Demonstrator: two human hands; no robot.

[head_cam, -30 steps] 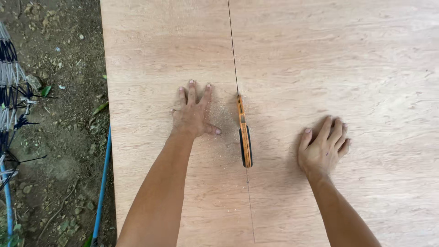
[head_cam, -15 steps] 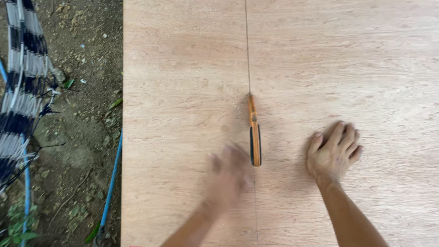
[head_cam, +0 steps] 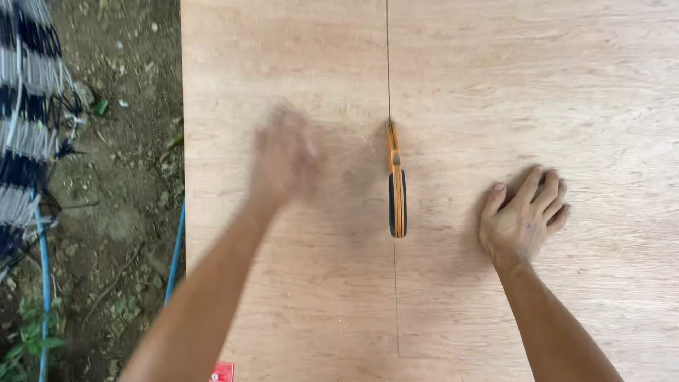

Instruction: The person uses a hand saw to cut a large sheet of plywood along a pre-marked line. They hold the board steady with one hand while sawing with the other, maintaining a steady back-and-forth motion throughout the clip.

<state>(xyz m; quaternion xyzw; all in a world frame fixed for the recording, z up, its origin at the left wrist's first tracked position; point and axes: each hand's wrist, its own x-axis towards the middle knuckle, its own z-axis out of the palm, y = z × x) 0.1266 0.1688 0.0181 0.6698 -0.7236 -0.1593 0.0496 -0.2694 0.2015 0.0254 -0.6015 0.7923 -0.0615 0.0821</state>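
A handsaw with an orange and black handle (head_cam: 396, 187) stands edge-on in a thin cut line that runs down a large plywood sheet (head_cam: 566, 85). My left hand (head_cam: 281, 155) is blurred with motion over the sheet, left of the saw, fingers spread, holding nothing. My right hand (head_cam: 522, 216) lies flat on the plywood to the right of the saw, fingers apart, a hand's width from the handle. Neither hand touches the saw.
The sheet's left edge runs along bare dirt ground (head_cam: 120, 212) with small stones and weeds. A blue hose (head_cam: 174, 255) lies next to that edge. A striped woven cloth (head_cam: 28, 127) hangs at the far left. A small red object (head_cam: 223, 371) shows at the bottom.
My left hand lifted off the plywood, drew back toward me, then swung forward and left again. The right hand and the saw stayed put.
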